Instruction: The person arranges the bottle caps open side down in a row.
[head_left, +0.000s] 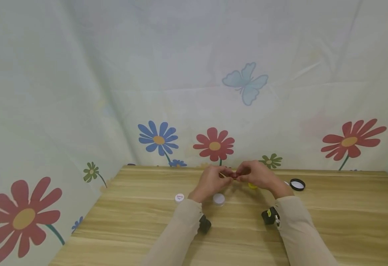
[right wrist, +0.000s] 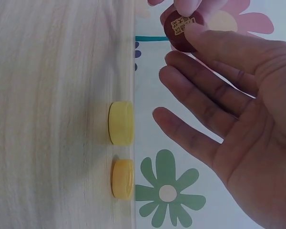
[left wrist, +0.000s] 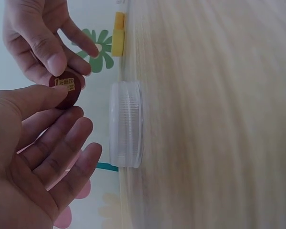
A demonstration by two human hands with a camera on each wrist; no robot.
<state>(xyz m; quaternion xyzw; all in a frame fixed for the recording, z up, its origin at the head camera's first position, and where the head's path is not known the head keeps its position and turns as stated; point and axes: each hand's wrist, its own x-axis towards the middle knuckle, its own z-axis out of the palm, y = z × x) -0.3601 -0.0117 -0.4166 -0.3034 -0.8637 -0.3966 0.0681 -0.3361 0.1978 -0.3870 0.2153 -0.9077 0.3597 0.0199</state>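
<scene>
A small dark red bottle cap (left wrist: 70,99) with gold printed characters is held up between the two hands, above the back part of the table. My left hand (head_left: 211,181) pinches one side of it between thumb and index finger, the other fingers loosely spread. On the opposite side my right hand (head_left: 258,176) pinches the same cap, its remaining fingers extended. The printed face shows in both wrist views, partly covered by the thumbs. Below the left hand, a clear whitish ribbed lid (left wrist: 126,125) lies on the table.
A yellow cap (right wrist: 121,123) and an orange-yellow cap (right wrist: 123,179) sit below the right hand. To the left lies a white cap with print (head_left: 179,198); at right, a black-rimmed lid (head_left: 297,184). A flowered curtain (head_left: 194,92) hangs behind the wooden table (head_left: 237,240).
</scene>
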